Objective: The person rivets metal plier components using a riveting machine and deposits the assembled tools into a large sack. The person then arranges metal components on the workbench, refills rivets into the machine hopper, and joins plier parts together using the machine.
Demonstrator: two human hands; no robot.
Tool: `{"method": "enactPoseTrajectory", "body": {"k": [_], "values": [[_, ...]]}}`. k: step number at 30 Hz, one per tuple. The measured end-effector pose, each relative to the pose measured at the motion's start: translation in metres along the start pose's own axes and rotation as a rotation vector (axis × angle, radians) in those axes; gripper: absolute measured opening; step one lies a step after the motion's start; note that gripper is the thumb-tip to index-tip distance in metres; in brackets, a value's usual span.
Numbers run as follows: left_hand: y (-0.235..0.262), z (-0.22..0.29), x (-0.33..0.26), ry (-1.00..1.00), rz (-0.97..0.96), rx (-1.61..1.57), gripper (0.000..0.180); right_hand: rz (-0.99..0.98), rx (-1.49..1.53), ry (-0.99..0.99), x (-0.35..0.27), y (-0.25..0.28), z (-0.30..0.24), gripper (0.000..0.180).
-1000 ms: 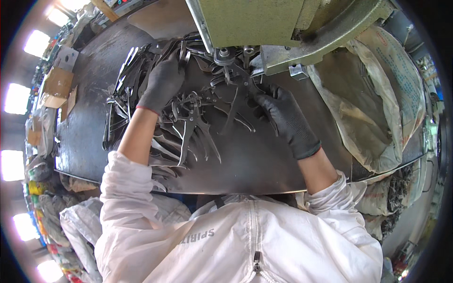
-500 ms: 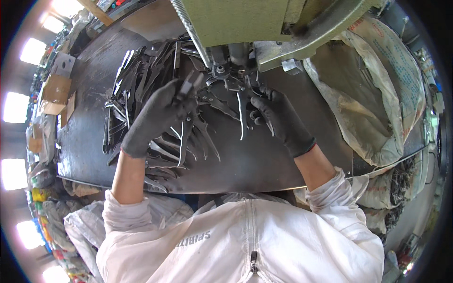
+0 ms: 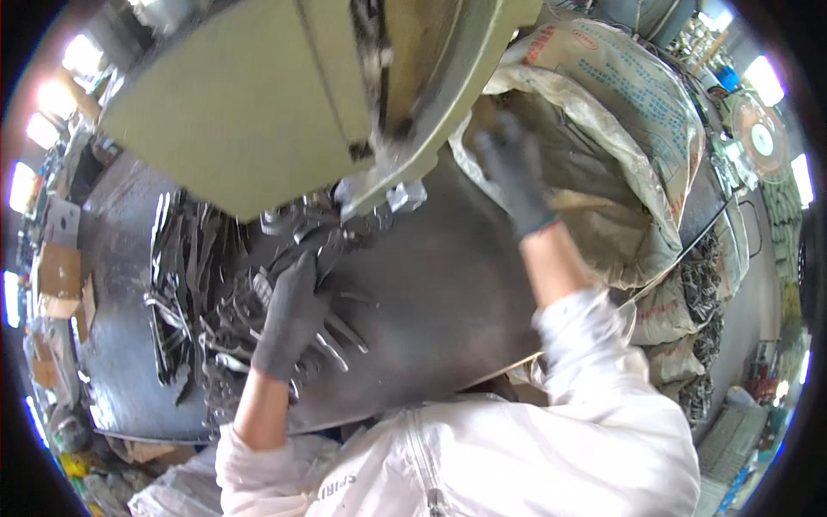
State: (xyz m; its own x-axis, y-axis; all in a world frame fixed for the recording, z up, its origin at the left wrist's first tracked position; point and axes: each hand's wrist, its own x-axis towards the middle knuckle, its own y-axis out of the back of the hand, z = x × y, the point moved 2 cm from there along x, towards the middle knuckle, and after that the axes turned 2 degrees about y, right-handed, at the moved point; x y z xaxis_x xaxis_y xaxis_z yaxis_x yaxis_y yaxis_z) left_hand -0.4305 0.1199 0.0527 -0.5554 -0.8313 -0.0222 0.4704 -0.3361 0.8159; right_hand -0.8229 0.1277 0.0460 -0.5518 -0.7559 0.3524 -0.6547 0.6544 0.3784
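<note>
My left hand [image 3: 291,312], in a dark glove, rests on a heap of flat grey metal pieces [image 3: 194,293] on the dark steel table [image 3: 448,293]. Its fingers are closed on one metal piece [image 3: 320,252] just below the tooling of the pale green press [image 3: 250,103]. My right hand [image 3: 510,168], also gloved and motion-blurred, is stretched out to the right over the mouth of an open woven sack [image 3: 637,129]. Its fingers look spread, and I see nothing in them.
The press body overhangs the back of the table. More sacks holding metal parts [image 3: 702,293] stand at the right. Cardboard scraps [image 3: 56,280] lie at the table's left edge. Bright lamps line the left rim.
My right hand has left the press tooling and swung right, over the sack. My left hand stays on the heap with a piece near the tooling. My head has moved closer to the press.
</note>
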Motion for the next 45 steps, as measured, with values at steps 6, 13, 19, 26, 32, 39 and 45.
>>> {"method": "enactPoseTrajectory", "body": {"k": [6,13,19,26,32,39,45], "values": [[0.015,0.01,0.009,0.002,0.04,-0.143,0.039,0.325,-0.993,0.544,0.205,0.138,0.211,0.054],[0.003,-0.004,0.013,0.132,0.054,-0.152,0.026,0.317,-0.94,0.568,0.268,0.199,0.245,0.053],[0.002,0.024,0.027,0.052,0.062,-0.022,0.023,0.277,-0.996,0.513,0.258,0.262,0.264,0.052],[0.003,0.029,0.025,0.126,0.018,0.003,0.026,0.149,-1.061,0.446,0.245,0.218,0.234,0.051],[0.001,0.038,0.026,0.129,0.064,-0.067,0.026,0.034,-1.032,0.392,0.24,0.22,0.269,0.05],[-0.011,0.029,0.022,0.148,0.042,-0.011,0.024,-0.065,-1.002,0.348,0.296,0.218,0.279,0.049],[-0.008,0.022,0.019,0.179,0.054,-0.019,0.026,-0.226,-1.044,0.317,0.235,0.213,0.269,0.048]]}}
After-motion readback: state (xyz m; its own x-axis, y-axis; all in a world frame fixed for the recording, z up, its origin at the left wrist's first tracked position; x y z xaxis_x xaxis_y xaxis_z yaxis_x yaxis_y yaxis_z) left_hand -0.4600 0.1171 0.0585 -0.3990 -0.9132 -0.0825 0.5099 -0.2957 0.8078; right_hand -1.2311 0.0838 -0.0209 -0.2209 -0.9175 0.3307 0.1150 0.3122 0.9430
